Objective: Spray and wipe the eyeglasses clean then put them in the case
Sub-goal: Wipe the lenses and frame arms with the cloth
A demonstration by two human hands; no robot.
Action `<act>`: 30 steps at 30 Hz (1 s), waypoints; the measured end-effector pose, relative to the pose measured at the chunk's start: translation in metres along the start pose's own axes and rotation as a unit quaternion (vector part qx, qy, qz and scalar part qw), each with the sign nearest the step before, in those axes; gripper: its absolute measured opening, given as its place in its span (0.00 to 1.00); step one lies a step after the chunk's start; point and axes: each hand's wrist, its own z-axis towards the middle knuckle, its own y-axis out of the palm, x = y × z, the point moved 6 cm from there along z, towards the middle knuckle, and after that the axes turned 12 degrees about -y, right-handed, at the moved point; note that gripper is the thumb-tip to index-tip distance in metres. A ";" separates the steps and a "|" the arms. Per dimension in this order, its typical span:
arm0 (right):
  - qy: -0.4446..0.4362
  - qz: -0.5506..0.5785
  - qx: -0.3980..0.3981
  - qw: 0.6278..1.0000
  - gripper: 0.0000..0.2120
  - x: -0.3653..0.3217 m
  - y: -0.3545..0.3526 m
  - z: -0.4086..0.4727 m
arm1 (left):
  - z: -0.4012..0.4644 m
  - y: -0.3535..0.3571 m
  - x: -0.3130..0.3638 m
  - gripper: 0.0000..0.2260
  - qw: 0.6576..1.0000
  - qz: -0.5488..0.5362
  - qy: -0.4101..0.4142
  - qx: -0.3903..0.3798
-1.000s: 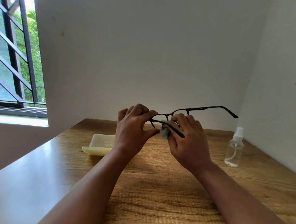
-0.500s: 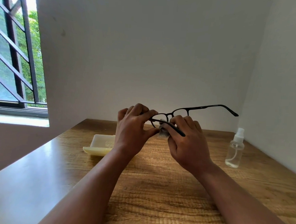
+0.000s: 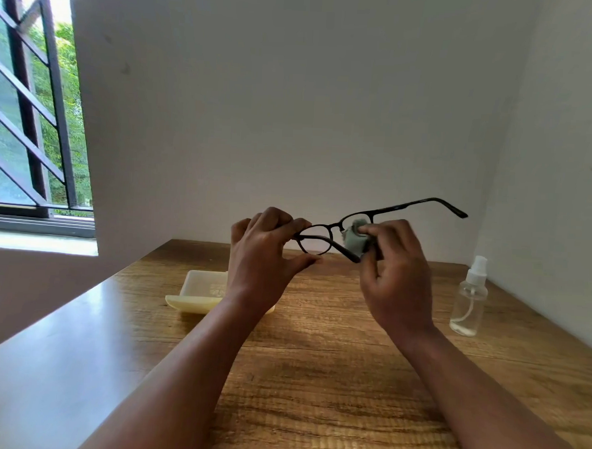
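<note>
Eyeglasses [image 3: 373, 218]: dark frame, both arms unfolded, being held in the air between the two hands, above the table [image 3: 314, 379].

Left hand [image 3: 263, 257]: gripping the left end of the frame, fingers curling over the top at the hinge, thumb stretching out below the left lens.

Right hand [image 3: 396, 274]: pinching a cloth [image 3: 355, 239] between thumb and fingers and pressing it onto the right lens; the remaining fingers are curling loosely beneath.

Cloth: small, grey-green, folding around the right lens and hiding most of it.

Frame arms: one is running up and away past the right hand toward the wall; the other is crossing in front of the left lens and ending against the cloth.

Case [image 3: 200, 293]: pale yellow, lying open on the table just beyond and below the left hand, partly hidden by the left wrist.

Spray bottle [image 3: 469, 297]: clear with a white top, standing upright on the table to the outside of the right hand, well apart from it, near the side wall.

Window [image 3: 30, 107]: barred, sitting far to the outside of the left hand.
</note>
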 end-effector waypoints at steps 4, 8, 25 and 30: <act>0.223 0.071 0.072 0.970 0.08 0.037 -0.004 -0.014 | 0.001 -0.003 -0.002 0.23 1.000 -0.005 -0.016 0.006; 0.369 0.125 0.050 0.919 0.04 0.055 0.005 -0.031 | 0.001 -0.002 -0.004 0.23 1.000 0.005 -0.019 0.007; 0.413 0.239 -0.049 0.877 0.09 0.051 0.028 -0.036 | 0.001 -0.001 -0.005 0.22 1.000 0.014 -0.015 0.006; 0.535 0.275 -0.015 0.798 0.10 0.063 0.028 -0.049 | 0.001 0.001 -0.006 0.22 1.000 0.009 -0.010 0.004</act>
